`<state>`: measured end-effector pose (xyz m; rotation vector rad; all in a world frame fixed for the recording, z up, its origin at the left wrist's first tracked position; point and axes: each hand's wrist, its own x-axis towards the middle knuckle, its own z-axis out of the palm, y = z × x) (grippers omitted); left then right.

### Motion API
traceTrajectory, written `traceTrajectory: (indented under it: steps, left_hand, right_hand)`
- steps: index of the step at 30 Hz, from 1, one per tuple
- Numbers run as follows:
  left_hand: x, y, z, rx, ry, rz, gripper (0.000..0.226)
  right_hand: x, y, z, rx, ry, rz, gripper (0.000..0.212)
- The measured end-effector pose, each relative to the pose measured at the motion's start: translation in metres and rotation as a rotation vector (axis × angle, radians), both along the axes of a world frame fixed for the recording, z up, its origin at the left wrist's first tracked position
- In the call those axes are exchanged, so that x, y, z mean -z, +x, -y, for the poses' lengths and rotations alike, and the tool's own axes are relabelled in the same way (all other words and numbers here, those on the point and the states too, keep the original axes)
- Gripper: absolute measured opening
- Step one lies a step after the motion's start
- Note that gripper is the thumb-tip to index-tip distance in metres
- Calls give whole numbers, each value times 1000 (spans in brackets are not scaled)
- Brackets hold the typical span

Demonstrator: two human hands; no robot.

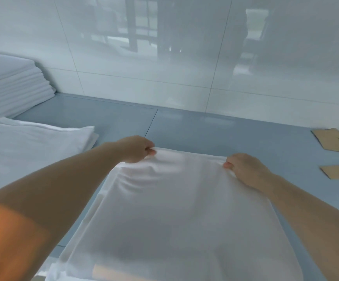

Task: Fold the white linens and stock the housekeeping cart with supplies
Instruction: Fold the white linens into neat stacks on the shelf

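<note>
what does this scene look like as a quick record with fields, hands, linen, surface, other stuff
left hand: left hand pinches the far left corner of the white linen
right hand: right hand pinches the far right corner
linen state: spread flat toward the person, far edge held taut between both hands
surface: grey-blue table against a white tiled wall
folded stock: stack of folded linens at far left, a lower folded pile in front of it
other: cardboard pieces at right edge
cart: not in view
</note>
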<state>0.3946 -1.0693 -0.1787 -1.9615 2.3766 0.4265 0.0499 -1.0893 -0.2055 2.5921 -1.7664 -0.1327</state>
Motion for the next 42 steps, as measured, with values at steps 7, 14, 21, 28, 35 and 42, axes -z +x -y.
traceTrajectory:
  steps: [7,14,21,28,35,42]
  left_hand:
    - [1,7,20,-40,14,-65,35]
    - [45,-14,7,-180,-338,243,15]
    - [50,-106,-49,-42,-392,-76,46]
    - [70,-125,-48,-191,-199,-26,56]
    - [66,-70,-33,-384,-102,67,75]
    - [68,-40,-36,-405,-125,55,72]
  right_hand:
    - [-14,7,20,58,-18,18,36]
    - [18,24,20,148,-201,-122,34]
    - [18,72,-29,68,-358,238,16]
    - [37,90,-41,100,-47,239,50]
    - [32,66,-30,343,142,126,62]
    - [23,64,-35,469,133,99,58]
